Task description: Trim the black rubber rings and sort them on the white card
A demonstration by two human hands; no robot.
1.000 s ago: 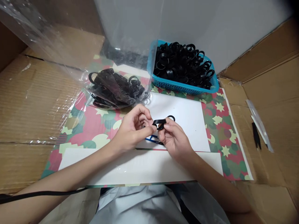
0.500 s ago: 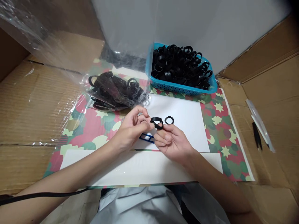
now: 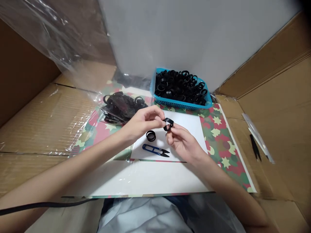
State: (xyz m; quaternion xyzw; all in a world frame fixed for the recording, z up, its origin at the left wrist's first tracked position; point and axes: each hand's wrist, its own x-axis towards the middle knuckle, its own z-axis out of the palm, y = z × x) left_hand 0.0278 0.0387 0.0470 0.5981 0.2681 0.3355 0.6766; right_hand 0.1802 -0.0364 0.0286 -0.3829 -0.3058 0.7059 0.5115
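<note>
A black ring (image 3: 168,124) is held up between both hands over the white sheet (image 3: 191,129). My left hand (image 3: 148,123) pinches its left side with thumb and fingertips. On its lower right side, my right hand (image 3: 182,140) grips it, fingers curled. Beneath my left hand, black rings (image 3: 151,136) lie on the sheet, seemingly overlapping. Just below them are blue thread snips (image 3: 155,150), their dark blades pointing right.
A blue basket (image 3: 182,104) heaped with black rings stands at the back. Left of it, a clear plastic bag (image 3: 121,108) holds more black rings. Black tweezers (image 3: 255,147) lie at the right, beside cardboard walls (image 3: 274,87).
The view has shifted, and the held ring is raised and turned. The loose ring right of the hands is no longer there; rings now show below my left hand. The snips are more fully visible.
</note>
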